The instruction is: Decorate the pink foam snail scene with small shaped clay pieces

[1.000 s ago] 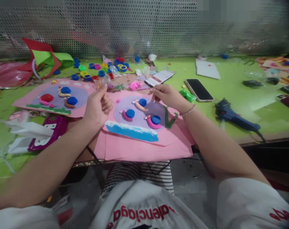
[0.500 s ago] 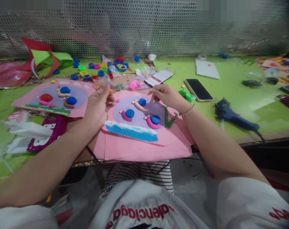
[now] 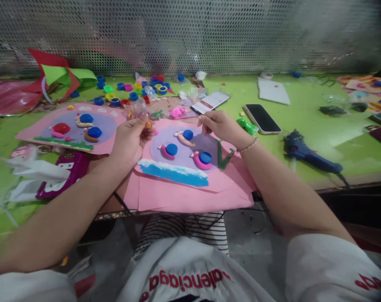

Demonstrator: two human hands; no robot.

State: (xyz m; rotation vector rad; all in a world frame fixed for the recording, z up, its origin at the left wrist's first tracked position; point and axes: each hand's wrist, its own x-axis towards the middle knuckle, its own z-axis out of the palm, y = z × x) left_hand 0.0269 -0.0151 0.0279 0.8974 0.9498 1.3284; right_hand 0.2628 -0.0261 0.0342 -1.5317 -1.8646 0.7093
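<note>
My left hand (image 3: 132, 138) is closed in a pinch at the left edge of the pink craft picture, with a small orange lump (image 3: 149, 125) at its fingertips that looks like modelling clay. Above the picture's right side my right hand (image 3: 220, 126) is also pinched closed; whatever it may hold is too small to make out. Between the hands, the pink sheet (image 3: 177, 197) bears a lilac oval with clay snails (image 3: 169, 150) whose shells are blue caps. A blue and white strip (image 3: 174, 173) runs along its lower edge, and green clay stems (image 3: 221, 155) stand at its right.
A similar snail picture (image 3: 107, 144) lies on the left, near a purple power strip (image 3: 66, 172). Several bottle caps (image 3: 115, 102) are scattered behind. On the right are phones (image 3: 262, 118), a green packet (image 3: 247, 126) and a blue glue gun (image 3: 312, 155).
Both hands stay almost in place. My left fingers have shifted slightly, and the orange lump shows a little lower and further right. The snail pictures have not moved.
</note>
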